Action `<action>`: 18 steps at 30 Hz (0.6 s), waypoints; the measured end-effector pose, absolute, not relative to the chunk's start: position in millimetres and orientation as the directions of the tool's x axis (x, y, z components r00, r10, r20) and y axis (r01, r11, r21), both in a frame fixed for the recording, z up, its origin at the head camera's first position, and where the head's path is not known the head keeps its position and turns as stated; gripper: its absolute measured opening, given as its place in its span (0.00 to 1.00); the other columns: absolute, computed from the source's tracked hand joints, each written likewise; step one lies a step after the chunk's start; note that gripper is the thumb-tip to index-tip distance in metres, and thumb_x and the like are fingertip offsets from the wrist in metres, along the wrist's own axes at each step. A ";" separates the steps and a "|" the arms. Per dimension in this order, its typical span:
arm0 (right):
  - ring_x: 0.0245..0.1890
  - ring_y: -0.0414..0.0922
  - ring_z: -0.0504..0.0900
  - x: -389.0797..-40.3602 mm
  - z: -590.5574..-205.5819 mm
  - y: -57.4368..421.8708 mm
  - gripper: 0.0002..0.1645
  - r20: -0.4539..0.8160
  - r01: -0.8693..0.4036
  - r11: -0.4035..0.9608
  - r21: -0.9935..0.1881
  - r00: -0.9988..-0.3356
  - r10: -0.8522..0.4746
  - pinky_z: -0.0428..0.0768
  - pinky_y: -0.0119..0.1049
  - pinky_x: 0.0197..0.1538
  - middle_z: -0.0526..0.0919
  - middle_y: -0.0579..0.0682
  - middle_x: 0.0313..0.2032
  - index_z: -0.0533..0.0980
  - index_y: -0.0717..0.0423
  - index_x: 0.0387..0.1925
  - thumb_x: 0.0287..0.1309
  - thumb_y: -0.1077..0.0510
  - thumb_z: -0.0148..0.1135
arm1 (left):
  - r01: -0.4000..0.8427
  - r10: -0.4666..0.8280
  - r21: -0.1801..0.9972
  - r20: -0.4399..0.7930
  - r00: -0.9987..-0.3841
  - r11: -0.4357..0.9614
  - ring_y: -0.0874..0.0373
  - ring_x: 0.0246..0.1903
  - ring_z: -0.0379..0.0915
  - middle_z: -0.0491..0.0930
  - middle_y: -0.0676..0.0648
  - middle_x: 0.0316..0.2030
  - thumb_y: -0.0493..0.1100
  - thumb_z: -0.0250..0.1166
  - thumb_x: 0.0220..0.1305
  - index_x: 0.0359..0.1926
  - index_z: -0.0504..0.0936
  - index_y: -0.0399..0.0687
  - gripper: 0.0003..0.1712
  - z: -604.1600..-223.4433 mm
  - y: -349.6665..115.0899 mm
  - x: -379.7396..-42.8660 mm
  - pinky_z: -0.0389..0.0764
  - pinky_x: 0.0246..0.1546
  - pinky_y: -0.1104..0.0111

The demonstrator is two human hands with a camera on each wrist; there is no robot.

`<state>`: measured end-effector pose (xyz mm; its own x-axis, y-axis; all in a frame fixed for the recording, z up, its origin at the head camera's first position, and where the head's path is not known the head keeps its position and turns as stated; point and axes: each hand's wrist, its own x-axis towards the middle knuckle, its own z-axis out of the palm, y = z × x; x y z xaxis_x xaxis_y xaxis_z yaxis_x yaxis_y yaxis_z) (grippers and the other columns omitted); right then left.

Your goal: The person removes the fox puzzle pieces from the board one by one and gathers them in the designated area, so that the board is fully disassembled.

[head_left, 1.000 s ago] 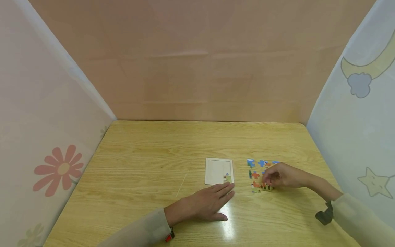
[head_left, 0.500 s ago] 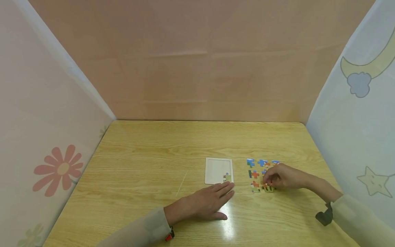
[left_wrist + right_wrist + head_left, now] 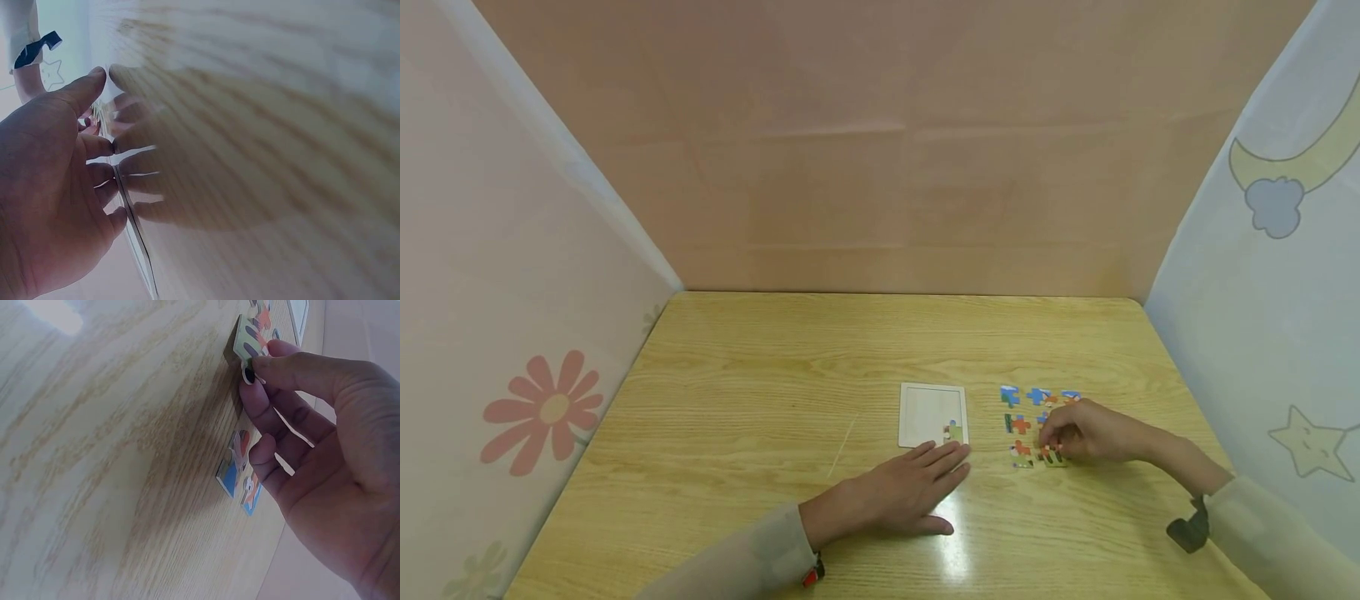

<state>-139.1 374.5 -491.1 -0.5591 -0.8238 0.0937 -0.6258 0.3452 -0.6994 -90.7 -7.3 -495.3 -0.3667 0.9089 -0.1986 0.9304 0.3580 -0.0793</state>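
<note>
My left hand (image 3: 912, 492) lies with straight fingers across the near edge of a pale wooden puzzle tray (image 3: 922, 413). In the left wrist view, the fingertips of this hand (image 3: 69, 181) meet the tray's edge (image 3: 139, 250). One greenish jigsaw piece (image 3: 953, 432) sits in the tray's near right corner. To the right, my right hand (image 3: 1093, 429) pinches a green jigsaw piece with dark stripes and some orange (image 3: 247, 345) between thumb and fingers, tilted close over the table. Its other fingers are curled in the right wrist view.
Several loose jigsaw pieces lie in rough rows between tray and right hand, among them a blue one (image 3: 1009, 395), a red one (image 3: 1019, 424) and a red-and-green one (image 3: 1021, 454). The wooden table (image 3: 760, 375) is bounded by a back wall and side curtains.
The striped jigsaw piece in my right hand has turned and shifted slightly to the right. My left hand stays where it was on the tray.
</note>
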 end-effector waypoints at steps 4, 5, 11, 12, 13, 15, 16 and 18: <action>0.36 0.40 0.84 -137.4 -490.5 374.3 0.29 0.092 -0.622 0.356 -0.698 -0.570 -0.817 0.84 0.33 0.35 0.88 0.46 0.40 0.85 0.51 0.46 0.53 0.83 0.61 | 0.929 0.907 -0.078 -0.198 -0.371 0.363 0.52 0.84 0.41 0.46 0.43 0.85 0.72 0.42 0.81 0.85 0.53 0.46 0.47 -494.6 -7.5 -90.3 0.54 0.82 0.60; 0.36 0.40 0.84 -137.0 -490.5 374.3 0.29 0.090 -0.620 0.359 -0.698 -0.573 -0.815 0.85 0.33 0.36 0.88 0.46 0.40 0.85 0.51 0.46 0.53 0.83 0.61 | 0.928 0.907 -0.077 -0.198 -0.372 0.364 0.52 0.84 0.41 0.46 0.43 0.85 0.72 0.43 0.81 0.85 0.53 0.46 0.47 -494.6 -7.5 -90.3 0.54 0.82 0.60; 0.37 0.41 0.86 -135.3 -490.9 374.6 0.26 0.078 -0.596 0.363 -0.716 -0.586 -0.807 0.86 0.33 0.37 0.88 0.48 0.41 0.85 0.53 0.45 0.53 0.82 0.63 | 0.929 0.907 -0.072 -0.199 -0.371 0.364 0.52 0.84 0.41 0.45 0.43 0.85 0.71 0.43 0.81 0.85 0.53 0.46 0.47 -495.1 -7.4 -90.7 0.53 0.83 0.60; 0.37 0.41 0.86 -135.1 -490.9 374.6 0.26 0.079 -0.597 0.364 -0.715 -0.586 -0.806 0.86 0.34 0.37 0.88 0.48 0.41 0.85 0.53 0.45 0.54 0.82 0.63 | 0.929 0.907 -0.070 -0.199 -0.370 0.364 0.52 0.84 0.41 0.45 0.43 0.85 0.71 0.43 0.81 0.85 0.53 0.46 0.47 -495.1 -7.5 -90.6 0.53 0.83 0.60; 0.38 0.40 0.86 -134.8 -490.8 374.7 0.25 0.081 -0.599 0.365 -0.712 -0.588 -0.805 0.86 0.34 0.37 0.88 0.48 0.41 0.85 0.53 0.45 0.54 0.81 0.64 | 0.929 0.907 -0.068 -0.199 -0.371 0.364 0.52 0.84 0.41 0.45 0.43 0.85 0.71 0.43 0.81 0.85 0.52 0.46 0.47 -495.1 -7.6 -90.6 0.53 0.83 0.59; 0.38 0.40 0.86 -134.4 -490.3 374.7 0.24 0.086 -0.603 0.365 -0.709 -0.588 -0.804 0.87 0.34 0.37 0.88 0.48 0.41 0.85 0.54 0.45 0.54 0.81 0.65 | 0.929 0.907 -0.066 -0.201 -0.371 0.365 0.52 0.84 0.40 0.45 0.43 0.85 0.71 0.43 0.81 0.85 0.52 0.46 0.47 -495.3 -7.8 -90.6 0.53 0.83 0.59; 0.39 0.41 0.87 -134.2 -490.0 374.5 0.24 0.086 -0.598 0.362 -0.715 -0.589 -0.804 0.87 0.35 0.37 0.88 0.49 0.41 0.85 0.54 0.45 0.55 0.81 0.65 | 0.929 0.907 -0.068 -0.200 -0.371 0.365 0.52 0.84 0.40 0.45 0.43 0.85 0.71 0.43 0.81 0.85 0.52 0.46 0.47 -495.3 -7.8 -90.6 0.53 0.83 0.59; 0.38 0.42 0.86 -133.8 -489.4 374.5 0.22 0.082 -0.581 0.351 -0.734 -0.589 -0.804 0.87 0.35 0.37 0.88 0.51 0.41 0.85 0.56 0.45 0.56 0.80 0.65 | 0.928 0.906 -0.073 -0.201 -0.371 0.364 0.52 0.84 0.40 0.44 0.43 0.85 0.72 0.42 0.81 0.85 0.52 0.46 0.47 -495.7 -7.6 -90.8 0.53 0.83 0.60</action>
